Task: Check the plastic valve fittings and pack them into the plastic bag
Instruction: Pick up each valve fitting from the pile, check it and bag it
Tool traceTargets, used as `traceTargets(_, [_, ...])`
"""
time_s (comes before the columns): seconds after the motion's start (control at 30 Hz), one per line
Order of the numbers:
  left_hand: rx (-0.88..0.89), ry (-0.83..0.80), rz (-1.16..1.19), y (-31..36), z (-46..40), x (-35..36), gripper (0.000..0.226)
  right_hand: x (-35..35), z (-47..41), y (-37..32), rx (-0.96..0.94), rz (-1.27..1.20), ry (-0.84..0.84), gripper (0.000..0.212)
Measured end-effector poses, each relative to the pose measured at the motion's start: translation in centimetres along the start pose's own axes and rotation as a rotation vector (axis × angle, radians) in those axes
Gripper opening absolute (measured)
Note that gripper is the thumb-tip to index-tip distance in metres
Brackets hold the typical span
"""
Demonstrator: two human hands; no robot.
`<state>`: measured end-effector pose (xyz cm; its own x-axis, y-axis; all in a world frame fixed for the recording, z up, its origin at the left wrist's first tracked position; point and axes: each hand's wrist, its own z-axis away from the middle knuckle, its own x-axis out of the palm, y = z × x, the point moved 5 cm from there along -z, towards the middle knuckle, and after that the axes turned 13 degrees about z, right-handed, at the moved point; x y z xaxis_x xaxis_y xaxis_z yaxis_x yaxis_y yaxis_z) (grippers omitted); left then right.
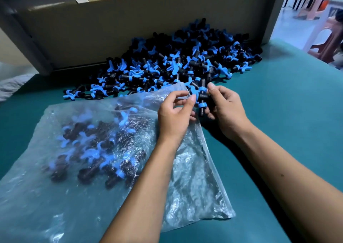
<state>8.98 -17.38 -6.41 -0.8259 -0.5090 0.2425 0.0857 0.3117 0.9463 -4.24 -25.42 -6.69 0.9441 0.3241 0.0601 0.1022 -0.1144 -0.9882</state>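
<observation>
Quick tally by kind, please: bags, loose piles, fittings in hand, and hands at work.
Plastic bag: 1
Loose pile of fittings: 1
Held fitting: 1
Hands, left hand and right hand: 2
Total: 5
Fittings in the pile and bag overlap too much to count.

fittings pile (pixel 178 62) behind bag (pixel 55 177), fittings inside bag, on table (pixel 278 123)

Fittings heap (pixel 185 62) blocks far side; right tabletop (pixel 278 122) free.
</observation>
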Motion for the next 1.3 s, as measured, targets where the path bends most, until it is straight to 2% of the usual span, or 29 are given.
traceTargets(0.13, [-0.064, -0.003, 0.098, -0.4, 0.0, -0.3, 0.003, 0.3, 0.2, 0.5, 0.009, 0.008, -0.046, 0.020])
traceTargets(0.2, [-0.091, 0.002, 0.117, -0.7, -0.1, -0.7, 0.007, 0.3, 0.3, 0.4, 0.012, -0.048, -0.056, 0.015])
traceTargets(0.3, [-0.147, -0.040, 0.165, -0.9, 0.0, -0.4, 0.020, 0.0, 0.3, 0.1, 0.013, -0.143, -0.050, 0.021])
traceTargets(0.37, [-0.152, -0.041, 0.181, -0.9, 0.2, -0.2, 0.017, 0.1, 0.4, 0.0, 0.028, -0.182, -0.099, 0.016])
traceTargets(0.43, [-0.140, 0.007, 0.211, -0.8, 0.1, -0.5, 0.011, 0.4, 0.5, -0.1, 0.035, -0.159, -0.162, 0.011])
traceTargets(0.53, [-0.127, 0.070, 0.244, -0.8, -0.1, -1.0, 0.013, 0.6, 0.6, -0.1, 0.000, -0.101, -0.191, 0.009])
traceTargets(0.73, [-0.158, 0.095, 0.372, -1.1, -0.5, -1.4, 0.005, 0.6, 0.6, 0.0, -0.039, 0.001, -0.143, 0.019])
traceTargets(0.8, [-0.183, 0.074, 0.422, -1.1, -0.4, -1.3, 0.008, 0.6, 0.6, 0.0, -0.039, -0.004, -0.110, 0.020])
traceTargets(0.9, [-0.164, 0.062, 0.359, -1.2, -0.2, -1.2, 0.024, 0.5, 0.5, 0.0, -0.030, 0.002, -0.095, 0.016])
traceTargets(1.0, [-0.143, 0.133, 0.324, -0.9, -0.4, -1.8, 0.020, 0.7, 0.6, 0.0, -0.038, 0.015, -0.081, 0.012])
traceTargets(1.13, [-0.138, 0.217, 0.428, -0.4, -1.0, -3.1, 0.024, -0.3, 0.3, 0.2, 0.003, -0.057, 0.062, 0.010])
traceTargets(1.2, [-0.141, 0.189, 0.378, -0.3, -0.8, -2.8, 0.030, -0.6, 0.3, 0.3, 0.001, -0.059, 0.077, 0.009])
traceTargets(1.3, [-0.145, 0.071, 0.275, -0.6, -0.5, -1.9, 0.040, 0.1, 0.5, 0.0, -0.098, 0.084, -0.032, 0.005])
